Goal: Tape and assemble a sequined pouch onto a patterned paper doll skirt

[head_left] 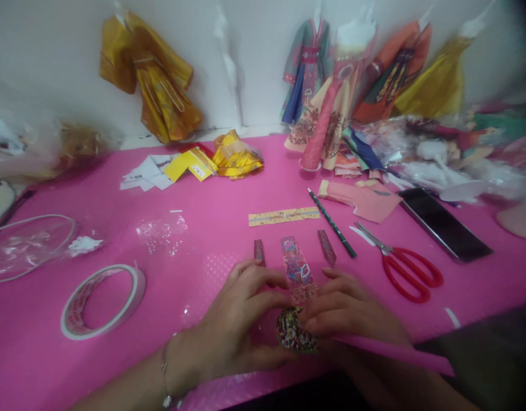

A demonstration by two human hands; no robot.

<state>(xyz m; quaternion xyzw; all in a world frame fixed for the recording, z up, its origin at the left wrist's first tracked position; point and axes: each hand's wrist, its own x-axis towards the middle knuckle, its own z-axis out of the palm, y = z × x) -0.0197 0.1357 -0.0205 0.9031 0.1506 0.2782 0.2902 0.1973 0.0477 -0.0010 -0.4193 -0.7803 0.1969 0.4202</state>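
My left hand (246, 319) curves around the side of a small round container of multicoloured beads (291, 331), thumb at its near edge. Over the container's right side, my right hand (352, 308) has its fingers bent at the beads. A long pink stick (400, 354) runs out from under that hand towards the lower right; its front end is hidden. Just beyond my hands lies a patterned strip (296, 260) with a white outline on it. Two narrow dark red patterned pieces, a left one (259, 251) and a right one (327, 248), flank it.
Beyond the strip lies a beige trim band (284, 216). A dark green pencil (331, 222), red-handled scissors (408, 268) and a phone (445, 222) are at right. At left are a tape roll (137, 291) and clear gems (162, 234). Doll clothes (160, 85) stand along the wall.
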